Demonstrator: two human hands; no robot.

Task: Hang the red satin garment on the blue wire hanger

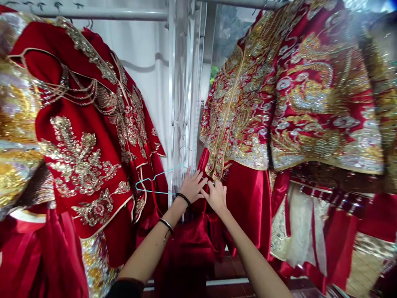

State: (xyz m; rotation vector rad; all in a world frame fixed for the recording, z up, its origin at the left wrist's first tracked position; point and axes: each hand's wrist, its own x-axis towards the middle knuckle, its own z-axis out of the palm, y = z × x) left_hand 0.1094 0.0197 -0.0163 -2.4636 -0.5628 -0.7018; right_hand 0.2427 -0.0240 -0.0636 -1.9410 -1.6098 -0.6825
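My left hand (192,186) is stretched out in front of the metal post, its fingers spread. Behind its wrist and fingers passes a light-blue wire hanger (155,191). Close beside it, my right hand (216,196) has its fingers curled together just under the lower front corner of a red jacket with gold and silver embroidery (238,120). What those fingers pinch, if anything, is hidden. Below that jacket hangs a shiny red skirt (251,203). Dark red satin cloth (189,240) drapes beneath both hands.
On the left hangs a red jacket with beaded flowers (102,174). Another embroidered red jacket (322,95) hangs at the right, above skirts on clips. A white metal post (180,82) stands in the middle, joined to a horizontal rail (124,13). Dark tiles show on the floor.
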